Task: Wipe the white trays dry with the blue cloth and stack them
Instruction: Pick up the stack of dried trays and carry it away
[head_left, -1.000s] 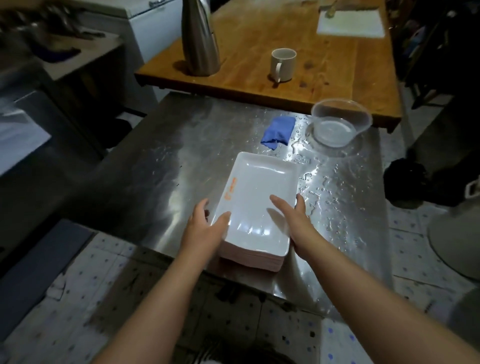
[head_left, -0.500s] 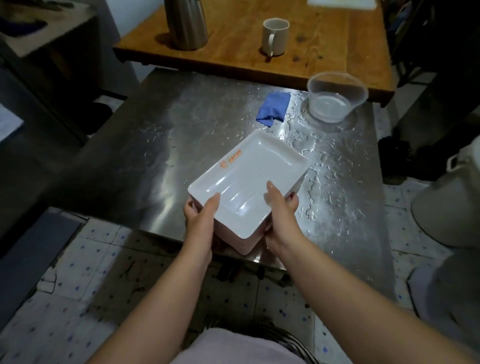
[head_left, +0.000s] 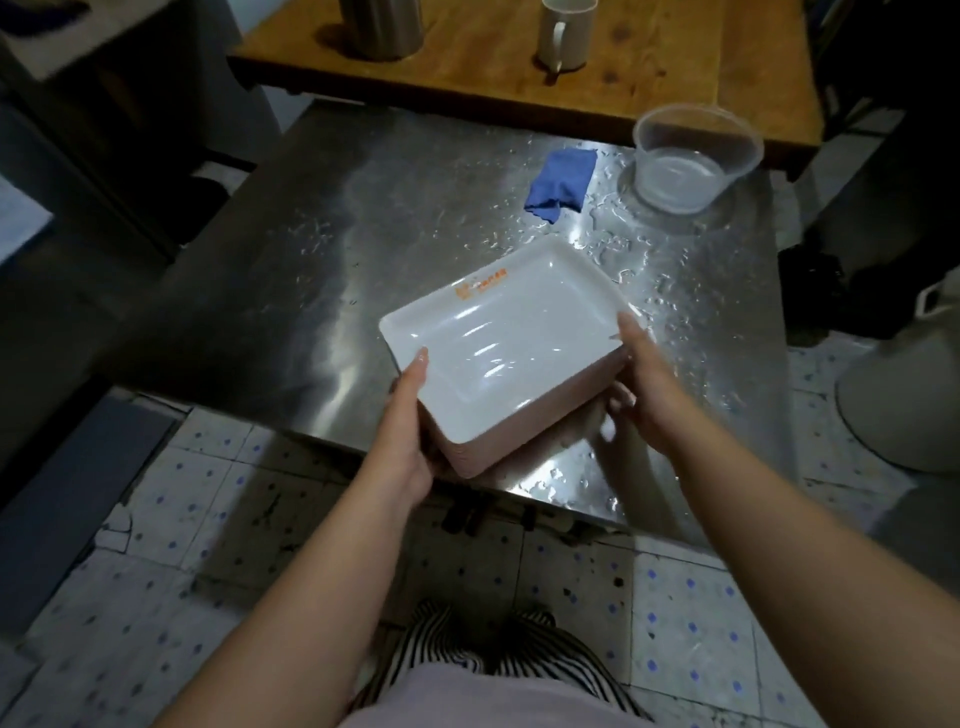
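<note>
Holding the stack of white trays in both hands, I am gripping it over the near edge of the steel desk. My left hand is curling around the stack's near left corner, thumb lying on the top tray's rim and fingers tucked underneath. My right hand is clasping the right side, thumb up on the rim, fingers wrapping below the pinkish sides of the stack. The stack is sitting turned at an angle, with the orange print on the top tray's far rim. The blue cloth is lying crumpled on the wet desk beyond the trays, well apart from them. Just to its right a clear plastic bowl is standing among water drops. Behind the steel desk, a white mug is resting on a wooden desk.
</note>
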